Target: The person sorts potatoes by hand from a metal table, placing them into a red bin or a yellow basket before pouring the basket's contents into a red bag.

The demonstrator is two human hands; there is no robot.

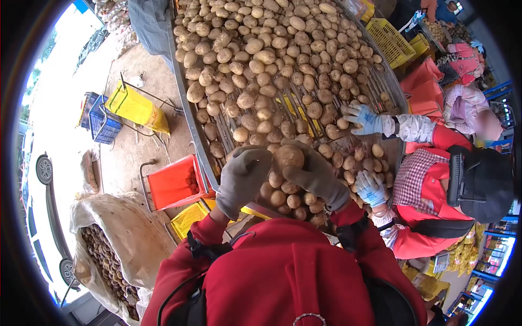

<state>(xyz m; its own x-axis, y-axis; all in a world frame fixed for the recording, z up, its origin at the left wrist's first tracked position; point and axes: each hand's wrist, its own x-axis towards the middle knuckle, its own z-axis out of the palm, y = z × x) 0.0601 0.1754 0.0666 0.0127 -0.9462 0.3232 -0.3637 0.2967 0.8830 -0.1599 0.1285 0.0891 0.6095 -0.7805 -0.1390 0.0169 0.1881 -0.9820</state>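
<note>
My right hand [321,176], in a grey glove, grips a large round brown potato [289,157] between thumb and fingers, above the sorting table. On the potato's left side is my left hand [243,176], also grey-gloved. Its fingers curl inward and downward, and whatever lies inside them is hidden. Beneath both hands, loose potatoes [261,57] cover much of the slatted metal table [223,127]. Smaller potatoes [293,201] lie in the near section, close to my body.
At the right, a co-worker's gloved hands [363,118] reach over the same table. A red crate [173,183] and a yellow crate [187,218] stand left of it. A large sack of potatoes [109,266] sits at lower left, and a yellow basket [390,42] at upper right.
</note>
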